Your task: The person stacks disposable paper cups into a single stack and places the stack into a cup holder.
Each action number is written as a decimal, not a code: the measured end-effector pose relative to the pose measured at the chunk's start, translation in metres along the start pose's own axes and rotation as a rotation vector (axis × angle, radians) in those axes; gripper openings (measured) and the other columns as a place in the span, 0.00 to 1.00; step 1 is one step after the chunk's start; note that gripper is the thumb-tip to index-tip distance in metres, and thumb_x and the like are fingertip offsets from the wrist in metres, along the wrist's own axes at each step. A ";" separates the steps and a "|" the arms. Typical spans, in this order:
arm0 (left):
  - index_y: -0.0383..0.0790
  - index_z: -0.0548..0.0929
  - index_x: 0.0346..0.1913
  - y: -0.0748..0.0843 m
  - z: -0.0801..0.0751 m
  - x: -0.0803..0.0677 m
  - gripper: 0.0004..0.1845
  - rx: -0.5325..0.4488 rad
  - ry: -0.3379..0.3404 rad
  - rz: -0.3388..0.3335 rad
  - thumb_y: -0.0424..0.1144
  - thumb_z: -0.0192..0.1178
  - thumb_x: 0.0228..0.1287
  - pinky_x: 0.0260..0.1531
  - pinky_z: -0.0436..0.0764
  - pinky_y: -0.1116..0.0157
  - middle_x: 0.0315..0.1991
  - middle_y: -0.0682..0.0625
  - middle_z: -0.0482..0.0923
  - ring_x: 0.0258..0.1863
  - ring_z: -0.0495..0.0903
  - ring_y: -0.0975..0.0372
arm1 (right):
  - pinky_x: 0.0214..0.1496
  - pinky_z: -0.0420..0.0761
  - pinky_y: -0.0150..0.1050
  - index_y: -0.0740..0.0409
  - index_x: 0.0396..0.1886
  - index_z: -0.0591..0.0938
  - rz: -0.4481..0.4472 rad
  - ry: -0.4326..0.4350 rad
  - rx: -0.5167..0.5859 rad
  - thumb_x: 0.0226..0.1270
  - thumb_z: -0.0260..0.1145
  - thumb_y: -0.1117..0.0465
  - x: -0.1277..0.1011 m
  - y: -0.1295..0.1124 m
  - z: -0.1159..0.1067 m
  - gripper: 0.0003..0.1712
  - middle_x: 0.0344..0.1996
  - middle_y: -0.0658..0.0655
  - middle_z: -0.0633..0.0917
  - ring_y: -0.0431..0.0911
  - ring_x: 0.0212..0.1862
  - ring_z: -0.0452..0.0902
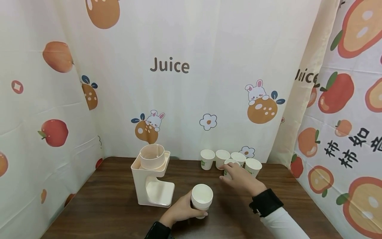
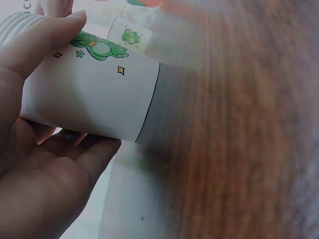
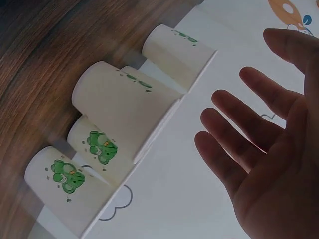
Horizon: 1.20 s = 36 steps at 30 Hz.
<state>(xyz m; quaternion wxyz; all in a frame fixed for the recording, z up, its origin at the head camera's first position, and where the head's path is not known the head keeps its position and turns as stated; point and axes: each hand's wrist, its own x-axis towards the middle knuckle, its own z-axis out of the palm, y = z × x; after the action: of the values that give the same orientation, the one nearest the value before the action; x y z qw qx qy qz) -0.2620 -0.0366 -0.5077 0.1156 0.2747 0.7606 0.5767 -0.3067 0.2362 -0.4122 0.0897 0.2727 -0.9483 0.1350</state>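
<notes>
Head view takes in a white backdrop (image 1: pixel 188 36) printed with fruit, falling behind a wood-grain table (image 1: pixel 113 196). Left of the table's middle stands a cream appliance (image 1: pixel 141 187) with a round open top. Toward the back, right of centre, five paper cups (image 1: pixel 222 156) stand mouth-up in a loose cluster, some nearly rim to rim. Above them hovers the right hand (image 1: pixel 240 177), fingers straight and spread, holding nothing; the right wrist view shows a gap between fingertips and rims. Closer to me, the left hand (image 1: pixel 185 209) curls round a roughly upright stack of paper cups (image 1: pixel 202 200), thumb on one side, fingers on the other; I can't tell whether its base touches the wood. My worry is the tight spacing: a finger dropping low beside the front cup (image 3: pixel 122 109) could knock its neighbours over, light as they look. Squeezing the stack too hard could dent its thin wall, just where the small green animal print (image 2: pixel 102 48) sits; gripping too loosely could let it tip.
</notes>
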 end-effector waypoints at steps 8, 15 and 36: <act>0.51 0.66 0.72 0.000 -0.001 -0.001 0.44 0.014 0.011 0.009 0.44 0.78 0.53 0.57 0.71 0.51 0.58 0.57 0.76 0.58 0.76 0.60 | 0.53 0.78 0.53 0.58 0.59 0.80 0.044 0.038 -0.045 0.72 0.66 0.52 0.008 0.015 0.003 0.22 0.54 0.60 0.81 0.57 0.54 0.77; 0.51 0.67 0.71 0.001 -0.001 -0.002 0.44 0.017 0.013 0.014 0.44 0.78 0.53 0.57 0.71 0.52 0.58 0.58 0.77 0.57 0.76 0.61 | 0.56 0.75 0.57 0.62 0.61 0.78 0.119 0.065 -0.049 0.72 0.65 0.52 0.018 0.032 0.004 0.25 0.56 0.64 0.80 0.61 0.56 0.73; 0.49 0.67 0.71 0.004 0.001 -0.002 0.43 -0.009 0.006 0.010 0.42 0.78 0.53 0.58 0.70 0.54 0.57 0.57 0.77 0.57 0.76 0.61 | 0.60 0.72 0.61 0.62 0.64 0.77 0.236 -0.055 -0.010 0.72 0.64 0.47 0.032 0.050 0.008 0.30 0.61 0.65 0.78 0.64 0.61 0.69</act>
<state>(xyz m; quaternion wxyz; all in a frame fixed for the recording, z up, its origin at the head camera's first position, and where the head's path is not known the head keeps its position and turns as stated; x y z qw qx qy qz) -0.2590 -0.0360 -0.5047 0.1114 0.2763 0.7570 0.5816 -0.3611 0.2584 -0.4227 0.0486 0.1624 -0.9766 0.1323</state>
